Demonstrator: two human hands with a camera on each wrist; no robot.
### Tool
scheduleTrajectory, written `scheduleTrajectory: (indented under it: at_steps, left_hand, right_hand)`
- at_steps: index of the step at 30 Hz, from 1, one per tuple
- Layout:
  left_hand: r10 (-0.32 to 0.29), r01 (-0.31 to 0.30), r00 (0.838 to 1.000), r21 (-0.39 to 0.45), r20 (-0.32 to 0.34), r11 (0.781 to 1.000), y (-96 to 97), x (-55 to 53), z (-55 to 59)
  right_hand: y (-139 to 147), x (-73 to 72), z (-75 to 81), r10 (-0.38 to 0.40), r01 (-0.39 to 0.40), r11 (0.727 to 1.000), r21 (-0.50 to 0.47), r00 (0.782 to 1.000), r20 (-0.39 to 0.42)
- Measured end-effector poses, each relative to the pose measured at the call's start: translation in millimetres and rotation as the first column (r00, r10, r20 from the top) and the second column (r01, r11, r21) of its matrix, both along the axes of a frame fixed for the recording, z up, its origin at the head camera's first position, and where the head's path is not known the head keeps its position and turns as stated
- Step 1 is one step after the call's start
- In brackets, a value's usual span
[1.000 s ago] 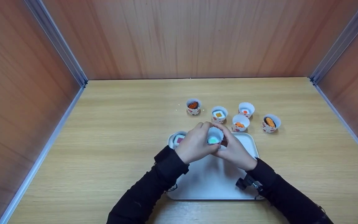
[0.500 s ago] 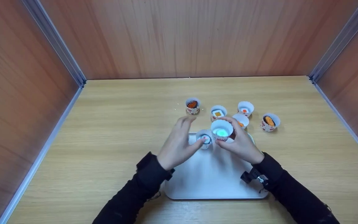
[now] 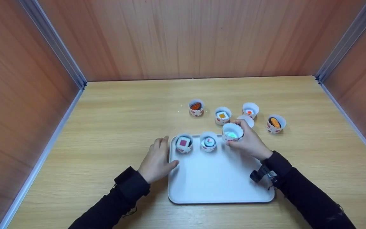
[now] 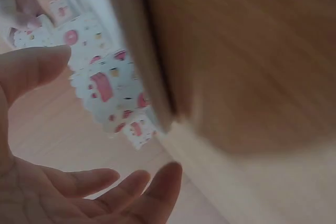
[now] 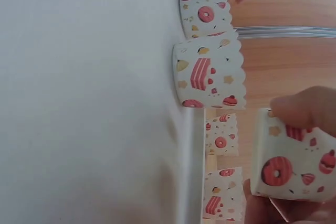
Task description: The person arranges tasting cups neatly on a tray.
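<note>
My right hand (image 3: 251, 144) pinches a scalloped paper baking cup (image 3: 233, 131), thumb and fingers on its sides, above the back edge of the white tray (image 3: 221, 181). Something pale green lies inside it. The right wrist view shows the printed cup wall (image 5: 294, 163) between thumb and fingers. On the tray's back left corner stands a cup with a white and magenta square piece (image 3: 183, 143); to its right is a cup with a round whitish piece (image 3: 208, 142). My left hand (image 3: 157, 160) holds nothing beside the tray's left edge, its fingers (image 4: 168, 182) relaxed and spread.
Behind the tray stand several more filled cups: one with a dark, red-topped piece (image 3: 196, 108), one with a yellow-centred square (image 3: 222, 115), one with an orange-red piece (image 3: 250, 110), and one with a black and orange piece (image 3: 275, 124). Another cup (image 3: 248, 120) is partly hidden by my right hand.
Both hands were at the green-filled cup; the left let go and moved left and down to the tray's side. The right carried the cup slightly right, revealing both cups on the tray.
</note>
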State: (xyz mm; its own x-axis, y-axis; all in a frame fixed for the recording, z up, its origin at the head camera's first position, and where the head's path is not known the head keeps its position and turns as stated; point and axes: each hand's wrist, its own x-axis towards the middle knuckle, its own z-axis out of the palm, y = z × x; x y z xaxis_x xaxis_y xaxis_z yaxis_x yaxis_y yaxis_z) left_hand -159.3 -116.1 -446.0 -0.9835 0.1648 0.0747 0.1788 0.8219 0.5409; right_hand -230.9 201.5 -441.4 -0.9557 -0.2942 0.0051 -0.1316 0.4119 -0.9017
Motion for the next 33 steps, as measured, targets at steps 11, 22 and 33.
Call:
scheduleTrajectory:
  at_steps: [11, 22, 33]
  left_hand:
    - [-0.007, -0.026, 0.964, 0.121, 0.264, 0.992, -5.1, -5.9, -7.9]
    - [-0.055, -0.016, 0.940, 0.205, 0.336, 0.979, -5.3, -11.1, -9.2]
    - [-0.064, -0.008, 0.944, 0.215, 0.324, 0.977, -6.1, -10.7, -11.5]
  right_hand:
    - [-3, -5.2, -7.8, 0.062, -0.077, 0.965, 0.250, 0.996, 0.066]
    - [-10, -4.1, -5.8, 0.073, -0.105, 0.921, 0.375, 0.993, 0.098]
    - [3, -1.4, -3.0, 0.132, -0.135, 0.932, 0.336, 0.991, 0.034]
